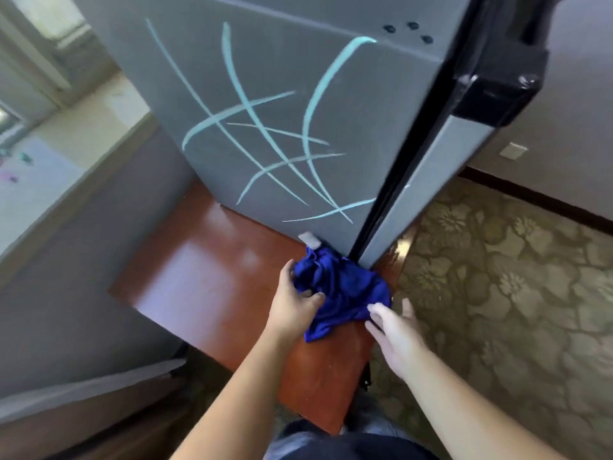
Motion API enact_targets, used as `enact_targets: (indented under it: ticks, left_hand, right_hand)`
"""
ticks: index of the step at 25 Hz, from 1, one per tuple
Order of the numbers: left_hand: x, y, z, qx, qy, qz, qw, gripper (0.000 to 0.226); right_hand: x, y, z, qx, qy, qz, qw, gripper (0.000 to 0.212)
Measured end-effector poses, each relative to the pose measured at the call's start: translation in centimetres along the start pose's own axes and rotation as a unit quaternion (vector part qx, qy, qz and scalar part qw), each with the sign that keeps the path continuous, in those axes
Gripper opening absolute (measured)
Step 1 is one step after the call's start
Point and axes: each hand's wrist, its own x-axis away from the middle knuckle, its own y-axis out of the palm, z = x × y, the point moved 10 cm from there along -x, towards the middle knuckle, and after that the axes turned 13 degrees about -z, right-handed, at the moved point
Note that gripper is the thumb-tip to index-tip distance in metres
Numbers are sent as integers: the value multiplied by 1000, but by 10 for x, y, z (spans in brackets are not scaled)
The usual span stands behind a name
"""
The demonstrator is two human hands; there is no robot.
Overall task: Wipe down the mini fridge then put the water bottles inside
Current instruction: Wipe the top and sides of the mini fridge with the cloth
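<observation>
— Fingers (286, 272) of the left hand (292, 303) are curled into the blue cloth (341, 287) and grasp it, the thumb pressing from the near side. The right hand (394, 336) has its fingers (378, 308) straight and released, the tips just at the cloth's edge.

— And where is the cloth?

— It is bunched on the wooden table (205, 260), against the bottom corner of the fridge (282, 94), just at the dark gap beside the door (414, 200).

— What could go wrong, in your opinion?

— I think the cloth may catch in this gap or under the corner when it is pulled. The fridge also stands near the table's edge by the carpet (497, 277), so a hard push on its side could shift it. And a crumpled cloth may only smear the pale blue marks (245, 104) and not remove them.

— The bottles?

— I see no water bottles in this view.

— Any brand or label to read?

— No. The marks are crossing curved lines, not letters. A small white piece (309, 240) lies at the fridge's foot, but it is too blurred to tell if it carries writing.
</observation>
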Motion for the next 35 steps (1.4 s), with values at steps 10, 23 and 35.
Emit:
enact_targets:
  ticks: [10,23,35]
  left_hand:
    - [-34,30,-18,-536,-64,-56,840,113]
    - [-37,-24,66,115,66,-81,988,13]
    - [125,-22,292,158,339,-155,914,12]
  right_hand:
    - [-55,38,-7,461,-43,-25,886,113]
    - [7,98,-44,-320,-212,-2,923,29]
    - [242,174,-221,-169,-544,-148,808,39]
